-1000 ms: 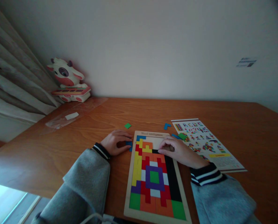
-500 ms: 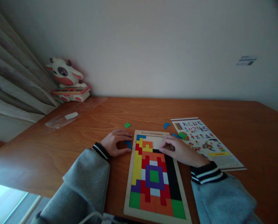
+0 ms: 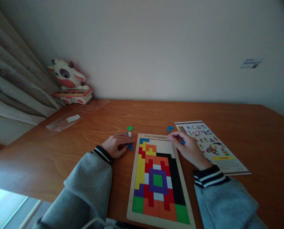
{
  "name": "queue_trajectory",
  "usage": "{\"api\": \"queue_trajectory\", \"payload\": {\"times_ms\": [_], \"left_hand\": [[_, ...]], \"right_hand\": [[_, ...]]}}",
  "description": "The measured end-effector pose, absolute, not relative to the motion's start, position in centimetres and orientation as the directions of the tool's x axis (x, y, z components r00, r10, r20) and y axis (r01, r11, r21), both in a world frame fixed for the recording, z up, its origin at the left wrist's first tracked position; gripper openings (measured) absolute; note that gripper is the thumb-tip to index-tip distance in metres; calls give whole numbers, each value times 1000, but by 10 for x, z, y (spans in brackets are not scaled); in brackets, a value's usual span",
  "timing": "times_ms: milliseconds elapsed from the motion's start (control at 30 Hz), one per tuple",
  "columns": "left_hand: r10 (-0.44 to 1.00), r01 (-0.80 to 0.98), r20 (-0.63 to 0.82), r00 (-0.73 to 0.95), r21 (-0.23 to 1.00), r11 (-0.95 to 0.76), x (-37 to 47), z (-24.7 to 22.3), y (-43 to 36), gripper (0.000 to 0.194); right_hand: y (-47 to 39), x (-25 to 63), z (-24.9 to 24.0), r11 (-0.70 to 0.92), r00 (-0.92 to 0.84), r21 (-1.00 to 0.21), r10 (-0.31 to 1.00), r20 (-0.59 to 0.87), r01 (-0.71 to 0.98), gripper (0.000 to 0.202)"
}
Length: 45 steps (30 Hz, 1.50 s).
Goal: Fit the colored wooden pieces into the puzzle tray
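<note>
A wooden puzzle board (image 3: pixel 130 203) lies on the table, filled with coloured blocks except for a bare area at its upper right. My left hand (image 3: pixel 116 144) rests left of the board, its fingers curled over a blue piece (image 3: pixel 131 147); whether it grips the piece is unclear. A small white piece (image 3: pixel 129 134) shows beside those fingers. My right hand (image 3: pixel 188 148) is at the board's upper right edge, thumb and index finger together; anything between them is too small to tell. Another blue piece (image 3: pixel 183 142) shows partly beneath it.
A green piece (image 3: pixel 130 128) and a blue corner piece (image 3: pixel 170 128) lie beyond the board. A printed sheet (image 3: pixel 224 157) is on the right. Clear plastic wrap (image 3: pixel 58 125) and a cow toy (image 3: pixel 71 82) are at the left, near a curtain.
My right hand has moved away from the bare area to the board's upper right edge. My left fingers have shifted slightly, and the white piece now shows beside them.
</note>
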<state>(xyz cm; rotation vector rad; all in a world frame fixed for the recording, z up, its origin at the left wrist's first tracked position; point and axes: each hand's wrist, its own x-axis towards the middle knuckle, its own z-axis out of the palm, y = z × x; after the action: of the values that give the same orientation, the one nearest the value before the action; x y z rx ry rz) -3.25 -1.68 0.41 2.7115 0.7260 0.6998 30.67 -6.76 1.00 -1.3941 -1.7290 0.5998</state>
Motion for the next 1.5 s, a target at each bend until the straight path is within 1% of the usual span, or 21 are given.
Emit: {"api": "queue_trajectory", "payload": {"times_ms": [133, 233, 400, 533, 600, 700, 767, 800, 867, 933, 1000, 1100, 1200, 1400, 1500], "left_hand": [[523, 436, 404, 750, 293, -851, -36, -1, -12, 28], [543, 458, 412, 732, 293, -839, -34, -2, -10, 24], [589, 457, 376, 715, 385, -802, -29, -1, -12, 22], [622, 453, 386, 681, 445, -773, -29, -1, -13, 19], [649, 447, 378, 660, 496, -744, -30, -1, -13, 20], [701, 446, 356, 618, 576, -685, -29, -1, -14, 21], [743, 452, 357, 566, 620, -641, -28, -2, -14, 23], [773, 461, 357, 525, 644, -611, -27, -3, -14, 24], [844, 489, 351, 407, 696, -525, -24, -6, -12, 27], [910, 532, 324, 259, 739, -414, -24, -9, -10, 31], [947, 560, 289, 139, 766, -315, -25, -12, -6, 35], [965, 555, 258, 44, 797, -238, -28, -15, -2, 37], [967, 525, 250, 42, 818, -234, -30, -16, 1, 38], [957, 599, 272, 103, 751, -278, -21, -14, 2, 35], [955, 563, 261, 142, 772, -294, -10, -14, 4, 34]], "right_hand": [[-67, 308, 7, 279, -28, -780, 947, 319, 560, 21], [-66, 308, 5, 280, -24, -776, 946, 323, 565, 22], [-65, 308, 1, 289, -15, -773, 940, 340, 564, 24], [-64, 308, 1, 292, 5, -785, 936, 352, 547, 25], [-64, 309, 0, 275, 44, -788, 933, 356, 551, 26], [-60, 318, -3, 214, 177, -786, 909, 378, 580, 29], [-57, 327, -7, 163, 256, -754, 877, 406, 636, 31], [-55, 333, -9, 138, 268, -719, 867, 421, 682, 31], [-52, 342, -13, 96, 231, -617, 873, 429, 781, 31], [-51, 350, -17, 64, 180, -543, 906, 383, 837, 31], [-51, 356, -19, 42, 144, -511, 937, 319, 858, 34], [-51, 363, -23, 31, 117, -495, 957, 264, 868, 37], [-50, 371, -26, 18, 116, -527, 968, 221, 850, 35], [-50, 372, -22, -85, 184, -564, 976, 120, 821, 30], [-52, 367, -14, -99, 191, -565, 976, 107, 819, 28]]}}
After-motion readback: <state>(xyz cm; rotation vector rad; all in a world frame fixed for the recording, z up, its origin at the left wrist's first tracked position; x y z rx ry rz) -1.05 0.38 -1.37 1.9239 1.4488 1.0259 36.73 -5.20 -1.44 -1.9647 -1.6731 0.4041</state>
